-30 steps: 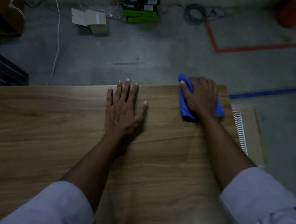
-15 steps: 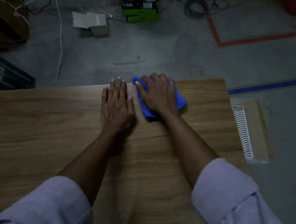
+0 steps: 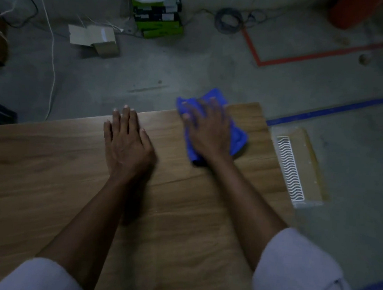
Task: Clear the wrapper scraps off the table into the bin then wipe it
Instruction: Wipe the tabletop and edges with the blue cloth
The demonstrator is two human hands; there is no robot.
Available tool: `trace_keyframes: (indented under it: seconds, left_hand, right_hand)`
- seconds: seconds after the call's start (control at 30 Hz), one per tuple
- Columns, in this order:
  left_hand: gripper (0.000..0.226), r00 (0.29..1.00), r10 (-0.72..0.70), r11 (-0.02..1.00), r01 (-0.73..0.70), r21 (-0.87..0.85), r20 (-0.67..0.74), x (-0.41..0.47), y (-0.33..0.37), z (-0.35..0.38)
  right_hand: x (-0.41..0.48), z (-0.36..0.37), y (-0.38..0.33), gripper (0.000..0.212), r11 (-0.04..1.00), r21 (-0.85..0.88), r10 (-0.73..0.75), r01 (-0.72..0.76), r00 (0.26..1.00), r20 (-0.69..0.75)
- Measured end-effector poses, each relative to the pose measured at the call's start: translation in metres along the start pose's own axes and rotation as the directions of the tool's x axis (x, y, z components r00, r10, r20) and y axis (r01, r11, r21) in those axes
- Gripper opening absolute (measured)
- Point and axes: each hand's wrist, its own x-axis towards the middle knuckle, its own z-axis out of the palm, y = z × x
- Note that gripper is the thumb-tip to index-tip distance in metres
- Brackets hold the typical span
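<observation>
The fingers (image 3: 213, 105) of the right hand (image 3: 209, 132) are seen spread and laid flat, pressed palm-down on a blue cloth (image 3: 238, 138); nothing is curled round it, though the fingertips are blurred. The cloth is bunched into a lopsided pad directly under those fingers and the palm. Its longer run appears to be lined up roughly with the hand, from just past the fingertips back to beneath the wrist, tilted slightly to the left at the near end. The far end of the cloth is pushed beyond the fingertips and over the far edge of the table (image 3: 50, 169), and a rounded fold is left showing to the right of the knuckles. The fingers (image 3: 126, 120) of the left hand (image 3: 127, 145) are held straight and close together, flat on the bare wood, with the thumb set out towards the cloth; hand and cloth are kept apart by a strip of tabletop. The table's far edge is met just at the left fingertips, and its far right corner is found just right of the right fingers. Pale sleeves (image 3: 294, 274) are pushed up both forearms. On the concrete floor beyond the fingertips, an open cardboard box (image 3: 102, 39), a stack of green-and-black boxes (image 3: 159, 19), a coiled cable (image 3: 227, 20), red tape (image 3: 303, 57) and blue tape (image 3: 334, 110) can be made out. A white slotted rack (image 3: 290, 168) is laid on the floor right of the table.
</observation>
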Motion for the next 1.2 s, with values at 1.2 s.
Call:
trace_keyframes:
  seconds: [1.2]
  left_hand:
    - [0.064,0.915,0.384,0.923,-0.381,-0.049,0.126,-0.096,0.176,0.067]
  right_hand:
    - [-0.067,-0.076,0.102,0.052,0.634,0.055,0.754,-0.772,0.632,0.178]
